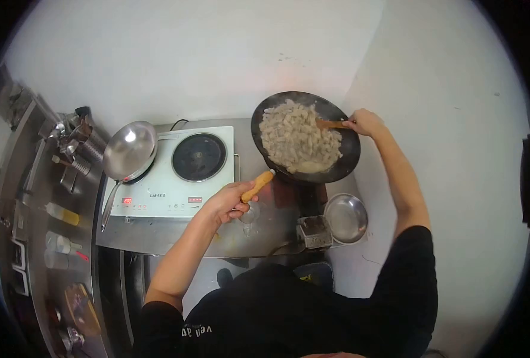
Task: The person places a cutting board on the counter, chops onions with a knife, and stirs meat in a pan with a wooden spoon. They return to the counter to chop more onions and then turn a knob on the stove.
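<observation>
My left hand (pixel 231 203) is wrapped round the light wooden handle (pixel 257 186) of a large black wok (pixel 350 152). The wok is tilted, its inside facing me. Pale, cut-up pieces of food (pixel 297 137), which look like sliced meat, fill much of it, with some liquid near the lower rim. My right hand (pixel 366 123) grips a wooden spatula (pixel 330 124) at the wok's right rim. The spatula's tip reaches into the food, and its end is partly hidden there. Below the wok, a dark cooker (pixel 312 194) is mostly covered by it.
To the left stands a white two-plate electric cooktop (pixel 157 206) with a steel pan (pixel 130 146) on its left plate. A steel bowl (pixel 345 218) and a square metal container (pixel 314 231) sit near my right. Squeeze bottles (pixel 62 213) and utensil holders (pixel 91 146) line the left counter. Walls rise behind and right.
</observation>
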The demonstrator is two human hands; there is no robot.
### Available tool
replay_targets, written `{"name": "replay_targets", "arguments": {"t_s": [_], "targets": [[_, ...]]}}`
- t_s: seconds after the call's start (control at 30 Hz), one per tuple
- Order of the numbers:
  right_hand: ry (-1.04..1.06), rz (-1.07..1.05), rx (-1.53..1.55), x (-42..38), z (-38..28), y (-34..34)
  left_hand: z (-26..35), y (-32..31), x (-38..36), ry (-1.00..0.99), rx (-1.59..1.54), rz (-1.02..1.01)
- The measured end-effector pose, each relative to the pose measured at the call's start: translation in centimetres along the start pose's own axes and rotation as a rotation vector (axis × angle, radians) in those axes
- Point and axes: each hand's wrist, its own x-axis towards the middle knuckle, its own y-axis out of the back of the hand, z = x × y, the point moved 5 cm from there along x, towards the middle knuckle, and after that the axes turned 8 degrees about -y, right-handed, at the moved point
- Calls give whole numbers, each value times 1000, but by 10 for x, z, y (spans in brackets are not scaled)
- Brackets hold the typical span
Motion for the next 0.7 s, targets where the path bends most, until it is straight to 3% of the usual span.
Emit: {"name": "replay_targets", "arguments": {"t_s": [0.1, 0.17, 0.27, 0.37, 0.43, 0.53, 0.63, 0.7], "targets": [[116, -36, -65, -4, -5, 44, 2, 1, -3, -9, 9, 20], [55, 36, -113, 6, 10, 67, -1, 2, 0, -7, -4, 18], [0, 118, -191, 47, 7, 41, -3, 2, 0, -10, -28, 14], [125, 213, -148, 47, -27, 2, 0, 0, -2, -27, -37, -17], [275, 180, -70, 15, -56, -2, -2, 2, -1, -13, -26, -5], [243, 45, -256, -53, -78, 52, -3, 4, 4, -9, -33, -23], [109, 138, -246, -104, -81, 106, -2, 1, 1, 19, -55, -35], [147, 114, -245, -140, -103, 121, -3, 1, -1, 44, -47, -28]]}}
